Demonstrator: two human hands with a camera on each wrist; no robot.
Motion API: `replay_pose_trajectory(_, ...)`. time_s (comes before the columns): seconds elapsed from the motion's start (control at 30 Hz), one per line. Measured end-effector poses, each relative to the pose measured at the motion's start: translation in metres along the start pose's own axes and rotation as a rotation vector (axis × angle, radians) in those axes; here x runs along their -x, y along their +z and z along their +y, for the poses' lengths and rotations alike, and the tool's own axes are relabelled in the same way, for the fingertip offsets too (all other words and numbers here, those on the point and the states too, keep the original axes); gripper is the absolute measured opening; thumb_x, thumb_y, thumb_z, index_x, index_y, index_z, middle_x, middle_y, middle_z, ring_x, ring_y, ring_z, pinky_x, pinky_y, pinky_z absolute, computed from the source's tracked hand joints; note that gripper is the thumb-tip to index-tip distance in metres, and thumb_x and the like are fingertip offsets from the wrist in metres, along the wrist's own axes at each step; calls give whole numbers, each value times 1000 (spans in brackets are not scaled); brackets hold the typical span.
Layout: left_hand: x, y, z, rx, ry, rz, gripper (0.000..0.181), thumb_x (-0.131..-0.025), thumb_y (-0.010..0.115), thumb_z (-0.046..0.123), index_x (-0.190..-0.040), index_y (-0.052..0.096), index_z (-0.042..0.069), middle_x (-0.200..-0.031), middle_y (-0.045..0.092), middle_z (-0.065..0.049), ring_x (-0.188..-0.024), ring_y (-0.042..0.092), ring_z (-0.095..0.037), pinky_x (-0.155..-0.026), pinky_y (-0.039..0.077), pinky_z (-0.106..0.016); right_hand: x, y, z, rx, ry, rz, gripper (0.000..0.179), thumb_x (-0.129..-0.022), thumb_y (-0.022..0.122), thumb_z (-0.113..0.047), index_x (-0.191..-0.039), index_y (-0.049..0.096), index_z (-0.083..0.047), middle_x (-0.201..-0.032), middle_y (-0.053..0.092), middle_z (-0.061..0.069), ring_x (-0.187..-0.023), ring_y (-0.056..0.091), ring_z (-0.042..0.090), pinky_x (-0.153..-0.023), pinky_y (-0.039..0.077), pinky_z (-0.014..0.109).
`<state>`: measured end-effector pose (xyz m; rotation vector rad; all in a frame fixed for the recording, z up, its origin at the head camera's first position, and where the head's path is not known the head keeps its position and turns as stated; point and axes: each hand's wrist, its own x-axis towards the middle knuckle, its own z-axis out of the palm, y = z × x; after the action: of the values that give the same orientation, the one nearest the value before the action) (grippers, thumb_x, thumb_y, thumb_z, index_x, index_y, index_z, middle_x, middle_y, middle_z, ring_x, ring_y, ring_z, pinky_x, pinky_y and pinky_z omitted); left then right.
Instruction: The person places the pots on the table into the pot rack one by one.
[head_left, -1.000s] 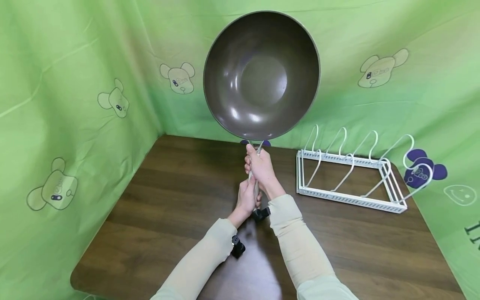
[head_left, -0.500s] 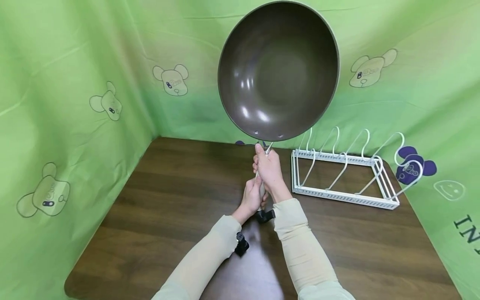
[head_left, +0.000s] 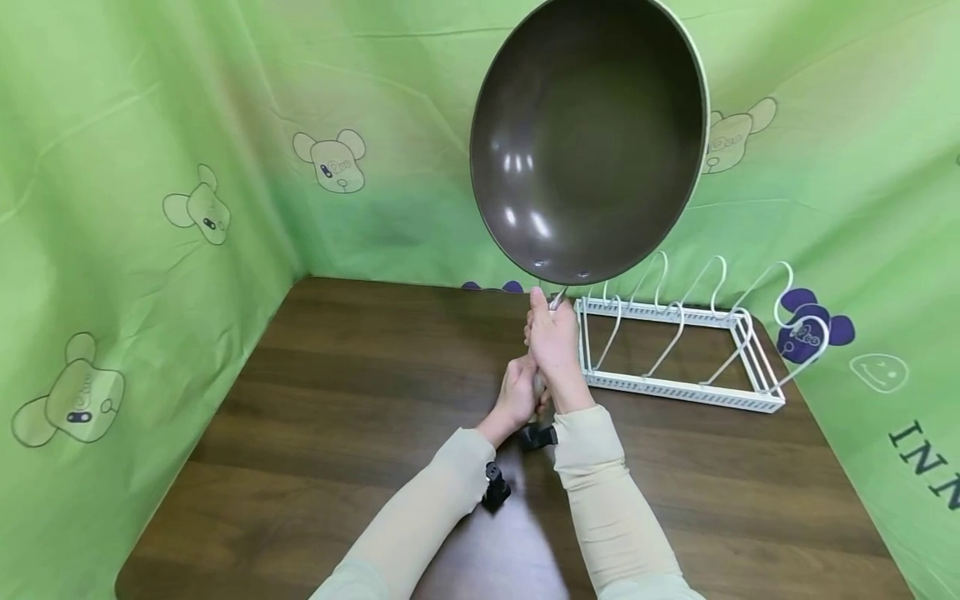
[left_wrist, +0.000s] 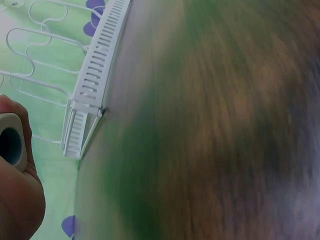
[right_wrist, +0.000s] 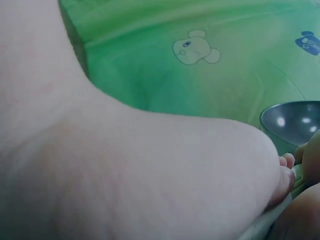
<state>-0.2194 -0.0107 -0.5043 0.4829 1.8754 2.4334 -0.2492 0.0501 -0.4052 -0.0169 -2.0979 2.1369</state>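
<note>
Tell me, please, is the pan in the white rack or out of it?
Out of the white rack: the left hand and right hand hold the pan aloft by its handle.

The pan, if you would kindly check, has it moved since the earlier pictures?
Yes, the pan has shifted to the right, judged against the white rack in the head view.

Bright light fills the head view, leaving small white glints inside the pan; below the pan, pale glare washes the bench. The left wrist view smears the bench into heavy blur.
</note>
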Motion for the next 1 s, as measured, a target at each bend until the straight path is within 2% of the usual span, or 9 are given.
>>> replay_pose_trajectory(0.1, -1, 3, -1, -22, 17, -2, 62, -110, 28, 37, -71, 48, -7, -42, 43, 0, -31, 42, -12, -31, 37, -30, 1, -3, -2, 55, -9, 39, 30, -106, 51, -38, -94, 46, -11, -56, 46, -6, -45, 45, 6, -45, 42, 20)
replay_pose_trajectory(0.23, -1, 10, 0, -19, -12, -1, 62, -109, 27, 36, -66, 49, -4, -41, 43, 1, -30, 41, -11, -30, 36, -29, 3, -8, -3, 138, -25, 97, 33, -105, 52, -41, -93, 48, -11, -56, 49, -5, -44, 48, 6, -44, 43, 20)
replay_pose_trajectory(0.47, 0, 21, 4, -22, -34, -50, 75, -111, 25, 39, -61, 46, -12, -41, 42, -1, -29, 41, -12, -30, 37, -29, 9, -19, -8, 275, -75, 174, 33, -106, 50, -42, -96, 49, -11, -59, 52, -5, -44, 49, 6, -44, 43, 21)
replay_pose_trajectory(0.6, 0, 28, 8, 17, -83, -73, 77, -111, 24, 43, -63, 45, -14, -40, 41, -1, -29, 40, -11, -29, 36, -29, 11, -25, -11, 288, -91, 176, 30, -106, 49, -42, -97, 47, -13, -60, 51, -5, -44, 48, 6, -44, 42, 22)
replay_pose_trajectory(0.77, 1, 38, 12, 121, -146, -132, 76, -110, 21, 49, -61, 44, -5, -40, 40, 0, -30, 38, -10, -31, 34, -27, 15, -35, -16, 373, -115, 229, 31, -105, 50, -43, -98, 50, -13, -60, 53, -7, -47, 51, 5, -48, 44, 23)
replay_pose_trajectory(0.9, 2, 46, 15, 173, -181, -169, 75, -108, 19, 53, -62, 45, 1, -41, 39, 1, -31, 37, -10, -32, 32, -26, 18, -42, -20, 445, -133, 265, 33, -106, 49, -42, -100, 52, -10, -65, 57, 0, -55, 56, 15, -55, 47, 29)
replay_pose_trajectory(1.0, 2, 51, 17, 208, -191, -198, 77, -108, 17, 53, -61, 44, -1, -41, 39, 1, -30, 37, -10, -32, 32, -27, 20, -46, -24, 496, -150, 287, 37, -106, 49, -41, -102, 53, -4, -76, 59, 13, -71, 60, 31, -69, 50, 43)
